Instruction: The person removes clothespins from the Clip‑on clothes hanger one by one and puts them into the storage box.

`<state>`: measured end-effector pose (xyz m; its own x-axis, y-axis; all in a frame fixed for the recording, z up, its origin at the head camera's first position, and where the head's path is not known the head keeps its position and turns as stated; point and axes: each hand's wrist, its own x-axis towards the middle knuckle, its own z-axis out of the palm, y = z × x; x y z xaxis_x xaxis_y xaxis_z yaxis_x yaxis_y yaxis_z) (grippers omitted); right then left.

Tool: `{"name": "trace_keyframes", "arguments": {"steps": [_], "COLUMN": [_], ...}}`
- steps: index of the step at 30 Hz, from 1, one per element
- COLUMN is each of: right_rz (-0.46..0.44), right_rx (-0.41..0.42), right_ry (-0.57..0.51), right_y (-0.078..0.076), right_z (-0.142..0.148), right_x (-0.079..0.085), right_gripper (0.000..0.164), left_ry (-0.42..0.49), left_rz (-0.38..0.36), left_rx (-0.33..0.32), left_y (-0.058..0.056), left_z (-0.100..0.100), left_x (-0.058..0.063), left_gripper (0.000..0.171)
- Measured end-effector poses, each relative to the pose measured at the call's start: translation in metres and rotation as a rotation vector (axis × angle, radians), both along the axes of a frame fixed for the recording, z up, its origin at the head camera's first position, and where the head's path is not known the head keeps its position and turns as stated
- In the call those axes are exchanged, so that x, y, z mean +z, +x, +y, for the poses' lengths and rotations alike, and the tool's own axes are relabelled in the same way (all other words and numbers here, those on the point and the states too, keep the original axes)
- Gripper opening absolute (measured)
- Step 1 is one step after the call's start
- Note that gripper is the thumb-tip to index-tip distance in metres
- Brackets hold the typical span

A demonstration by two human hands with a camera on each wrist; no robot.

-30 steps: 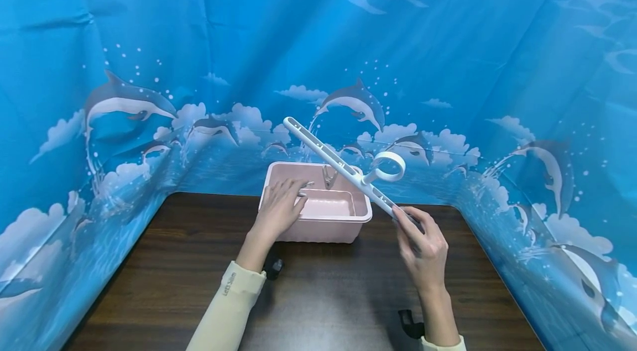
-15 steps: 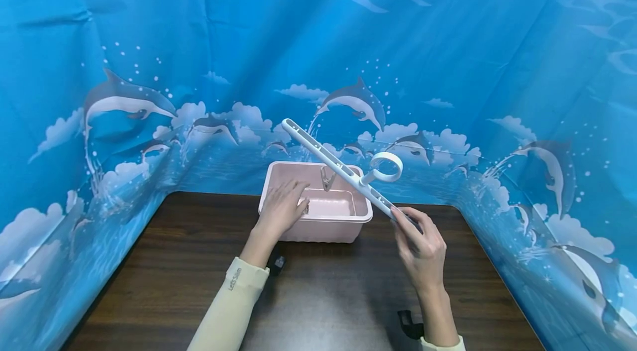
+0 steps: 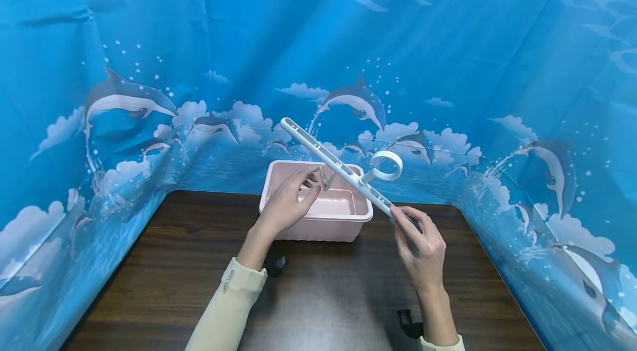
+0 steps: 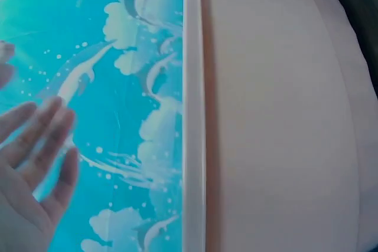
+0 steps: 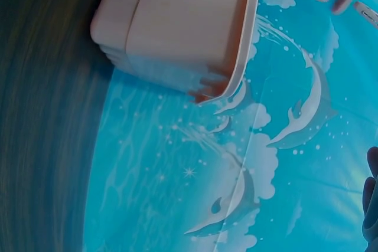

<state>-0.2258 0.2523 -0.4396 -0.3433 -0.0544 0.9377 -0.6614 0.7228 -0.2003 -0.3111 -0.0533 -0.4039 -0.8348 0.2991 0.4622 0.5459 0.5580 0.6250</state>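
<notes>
My right hand (image 3: 423,246) pinches the lower end of a slotted white clip hanger (image 3: 344,169) with a ring (image 3: 387,152) on its side. The hanger slants up to the left above a pink plastic bin (image 3: 318,230). A small clip (image 3: 325,179) hangs from its middle. My left hand (image 3: 286,204) is over the bin's left side, with thumb and fingers parted close to the clip; the left wrist view shows the left hand's fingers (image 4: 44,140) loosely spread and blurred. Near the left hand in the right wrist view is the hanger's tip (image 5: 367,13).
The bin stands at the back of a dark wooden table (image 3: 174,262). A blue curtain (image 3: 249,63) printed with dolphins surrounds the table. Black wrist straps (image 3: 410,323) show beside the forearms.
My left hand dipped into the bin, where something silvery showed by its fingers, then came up and right towards the hanging clip. The right hand and hanger barely moved.
</notes>
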Motion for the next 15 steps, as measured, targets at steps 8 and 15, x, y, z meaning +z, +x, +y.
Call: {"name": "trace_keyframes", "arguments": {"steps": [8,15], "right_rz": [0.002,0.011], "right_rx": [0.026,0.034], "right_ry": [0.0,0.01], "right_y": [-0.001,-0.001], "right_z": [-0.006,-0.013], "right_x": [-0.002,-0.003], "right_gripper": [0.045,0.03], "left_ry": [0.274,0.429], "left_rz": [-0.042,-0.199], "left_rx": [-0.157,-0.251], "left_y": [0.004,0.006], "left_z": [0.002,-0.001], "left_x": [0.005,0.006], "left_gripper": [0.054,0.056]}}
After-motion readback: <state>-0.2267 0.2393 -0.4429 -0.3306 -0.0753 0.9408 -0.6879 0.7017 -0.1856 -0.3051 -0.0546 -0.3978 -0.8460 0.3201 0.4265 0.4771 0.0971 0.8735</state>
